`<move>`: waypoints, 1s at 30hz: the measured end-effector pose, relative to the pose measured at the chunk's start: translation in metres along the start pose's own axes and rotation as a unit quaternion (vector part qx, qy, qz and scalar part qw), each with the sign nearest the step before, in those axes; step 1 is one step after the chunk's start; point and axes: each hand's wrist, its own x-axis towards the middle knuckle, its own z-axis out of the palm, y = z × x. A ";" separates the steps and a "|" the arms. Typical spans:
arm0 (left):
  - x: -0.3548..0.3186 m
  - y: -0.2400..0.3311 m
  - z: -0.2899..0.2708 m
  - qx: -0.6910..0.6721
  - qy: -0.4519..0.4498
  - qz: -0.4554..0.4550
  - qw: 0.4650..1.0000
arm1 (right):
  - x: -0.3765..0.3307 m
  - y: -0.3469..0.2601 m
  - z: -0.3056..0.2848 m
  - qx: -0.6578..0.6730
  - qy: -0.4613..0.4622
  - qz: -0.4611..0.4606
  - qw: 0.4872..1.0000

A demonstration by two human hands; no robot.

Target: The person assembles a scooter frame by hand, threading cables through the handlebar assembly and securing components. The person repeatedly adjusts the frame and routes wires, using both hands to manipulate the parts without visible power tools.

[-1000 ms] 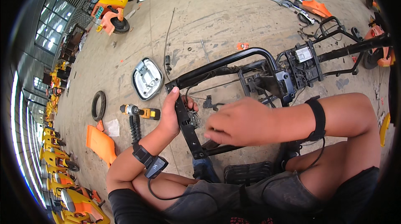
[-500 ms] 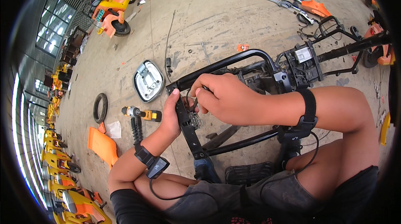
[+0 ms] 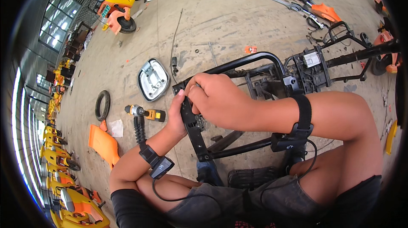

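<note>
A black tubular scooter frame stretches from in front of my knees toward the far right. My left hand is wrapped round its flat end crossbar, the thumb lying along the top and the other fingers mostly hidden beneath. Just inside that bar, close to the left thumb, my right hand is closed with its fingertips pinched together. Whatever lies between those fingertips is hidden by the hand. Below it a small metal latch-like part shows on the inner side of the crossbar.
Left of the frame lie a yellow cordless impact wrench, a coil-spring shock absorber, a silver-rimmed housing, a tyre and an orange panel. A thin cable and a rod lie beyond. Yellow scooters line the left.
My right hand has moved slightly left, closer to the crossbar and my left thumb. A dark piece seen earlier at its fingertips is now covered. My left hand keeps its grip.
</note>
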 end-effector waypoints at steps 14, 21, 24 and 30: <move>0.005 -0.002 -0.009 0.035 -0.030 -0.007 0.999 | -0.008 -0.009 0.000 0.010 0.006 -0.002 1.000; 0.004 -0.001 -0.004 0.049 0.012 -0.007 0.999 | -0.009 -0.011 0.001 -0.061 -0.041 -0.031 0.997; 0.005 -0.001 -0.010 0.034 -0.034 0.007 0.999 | -0.007 -0.016 -0.004 -0.048 -0.066 -0.023 0.996; 0.011 -0.005 -0.014 0.030 -0.065 0.017 0.997 | -0.005 -0.023 -0.012 0.003 -0.065 -0.014 0.998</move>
